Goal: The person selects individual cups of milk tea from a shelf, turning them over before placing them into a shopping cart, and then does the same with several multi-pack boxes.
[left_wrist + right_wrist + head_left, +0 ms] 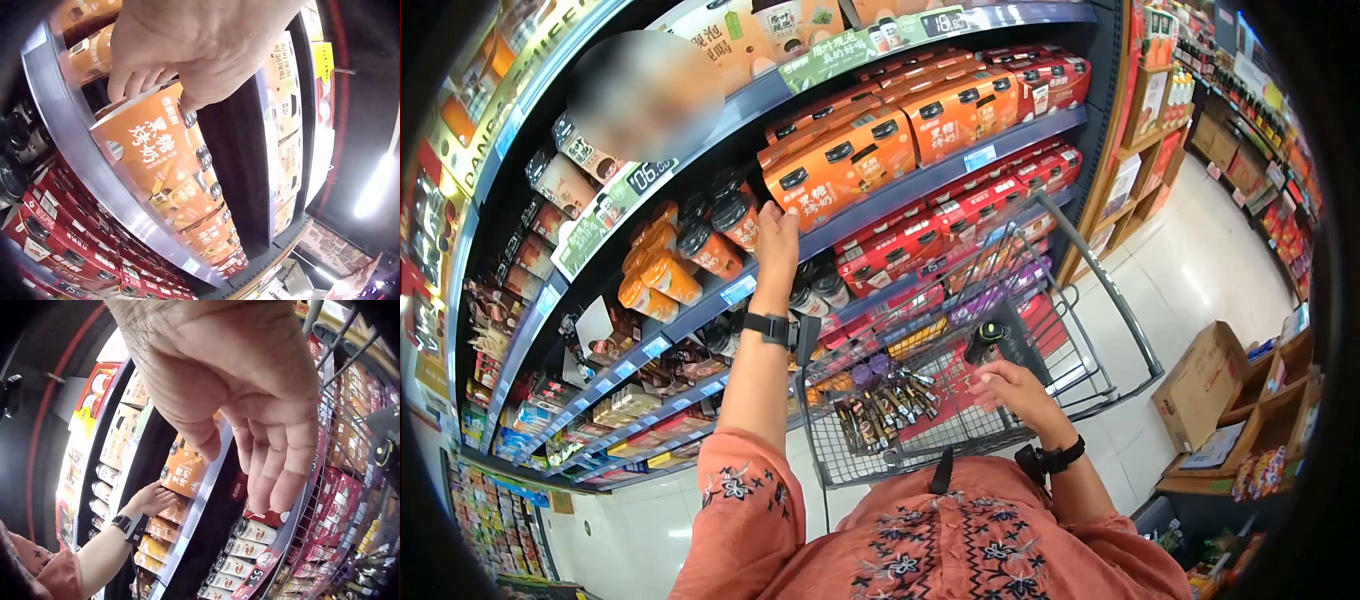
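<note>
The orange carton (845,172) lies along the shelf (1040,132), printed front outward. The left hand (778,245), thumb and fingers apart, is at its left end; the right hand (1018,392) is loosely curled.

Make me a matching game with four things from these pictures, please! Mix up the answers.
Column one
1. left hand
2. right hand
3. dark bottle
4. shirt

Column two
A. inside the shopping cart
B. coral, with dark flowers
C. right by an orange carton
D. empty, above the shopping cart

Right pairs: 1-C, 2-D, 3-A, 4-B
</note>
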`<action>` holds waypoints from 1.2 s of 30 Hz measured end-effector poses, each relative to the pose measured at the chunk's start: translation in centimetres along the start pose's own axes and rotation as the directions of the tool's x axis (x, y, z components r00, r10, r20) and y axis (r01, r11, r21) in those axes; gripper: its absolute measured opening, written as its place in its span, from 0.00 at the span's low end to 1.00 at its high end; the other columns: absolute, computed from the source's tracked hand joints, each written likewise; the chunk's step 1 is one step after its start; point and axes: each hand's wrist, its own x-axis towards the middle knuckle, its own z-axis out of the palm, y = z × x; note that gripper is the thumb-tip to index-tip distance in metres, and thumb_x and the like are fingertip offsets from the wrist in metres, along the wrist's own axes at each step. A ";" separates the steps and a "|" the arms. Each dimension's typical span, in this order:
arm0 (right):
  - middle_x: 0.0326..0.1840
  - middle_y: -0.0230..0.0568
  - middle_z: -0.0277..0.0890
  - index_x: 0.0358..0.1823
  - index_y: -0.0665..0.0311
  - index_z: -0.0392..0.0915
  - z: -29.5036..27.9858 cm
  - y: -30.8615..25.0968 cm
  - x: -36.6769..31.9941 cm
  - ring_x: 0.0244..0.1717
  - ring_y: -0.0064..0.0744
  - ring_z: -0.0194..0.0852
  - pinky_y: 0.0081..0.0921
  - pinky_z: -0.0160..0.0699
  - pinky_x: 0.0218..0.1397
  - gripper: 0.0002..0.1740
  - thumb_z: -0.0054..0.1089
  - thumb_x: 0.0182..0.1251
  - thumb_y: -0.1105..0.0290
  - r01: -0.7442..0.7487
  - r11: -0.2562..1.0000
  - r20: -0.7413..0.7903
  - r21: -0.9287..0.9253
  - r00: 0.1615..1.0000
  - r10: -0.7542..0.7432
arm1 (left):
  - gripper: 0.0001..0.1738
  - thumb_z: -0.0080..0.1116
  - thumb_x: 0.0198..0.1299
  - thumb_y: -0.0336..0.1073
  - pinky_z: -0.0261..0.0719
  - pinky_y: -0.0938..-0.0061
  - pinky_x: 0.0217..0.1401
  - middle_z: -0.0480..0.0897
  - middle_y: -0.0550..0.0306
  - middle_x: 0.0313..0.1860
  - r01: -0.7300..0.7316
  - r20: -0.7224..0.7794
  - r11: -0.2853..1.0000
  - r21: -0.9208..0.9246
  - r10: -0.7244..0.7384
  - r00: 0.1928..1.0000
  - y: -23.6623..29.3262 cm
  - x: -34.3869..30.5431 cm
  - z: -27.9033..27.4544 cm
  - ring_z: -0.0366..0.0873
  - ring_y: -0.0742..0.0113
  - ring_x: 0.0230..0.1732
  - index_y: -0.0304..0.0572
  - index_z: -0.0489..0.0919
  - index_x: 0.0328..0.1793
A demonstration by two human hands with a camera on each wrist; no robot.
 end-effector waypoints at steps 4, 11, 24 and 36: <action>0.47 0.48 0.83 0.59 0.70 0.75 -1.6 1.0 -0.2 0.43 0.35 0.86 0.28 0.86 0.44 0.19 0.54 0.79 0.61 0.002 0.999 -0.008 0.032 1.000 -0.002 | 0.20 0.54 0.73 0.43 0.77 0.71 0.49 0.83 0.51 0.43 0.064 -0.109 0.998 0.019 -0.061 0.992 -0.7 1.0 0.7 0.81 0.66 0.46 0.28 0.77 0.53; 0.47 0.47 0.83 0.59 0.68 0.74 -2.6 2.0 0.0 0.43 0.34 0.86 0.27 0.86 0.44 0.19 0.54 0.79 0.60 -0.010 0.997 -0.009 0.071 1.000 0.011 | 0.21 0.54 0.73 0.47 0.80 0.71 0.34 0.83 0.52 0.36 0.181 -0.102 0.980 0.079 -0.173 0.980 -1.4 2.2 0.2 0.80 0.68 0.33 0.30 0.78 0.49; 0.47 0.47 0.84 0.58 0.68 0.75 -2.4 1.4 0.4 0.43 0.33 0.86 0.26 0.85 0.44 0.19 0.56 0.78 0.60 -0.039 0.997 -0.001 0.065 0.999 0.039 | 0.16 0.57 0.73 0.44 0.80 0.74 0.32 0.82 0.58 0.34 0.210 -0.116 0.978 0.001 -0.208 0.971 -0.9 3.2 0.4 0.79 0.72 0.31 0.36 0.79 0.43; 0.48 0.46 0.84 0.60 0.67 0.75 -2.9 1.6 1.1 0.43 0.34 0.86 0.28 0.84 0.44 0.20 0.56 0.78 0.59 -0.055 0.998 0.008 0.029 0.998 0.054 | 0.17 0.58 0.72 0.45 0.81 0.76 0.32 0.82 0.58 0.37 0.243 -0.138 0.970 -0.011 -0.242 0.960 -0.7 3.8 0.2 0.78 0.73 0.34 0.36 0.79 0.44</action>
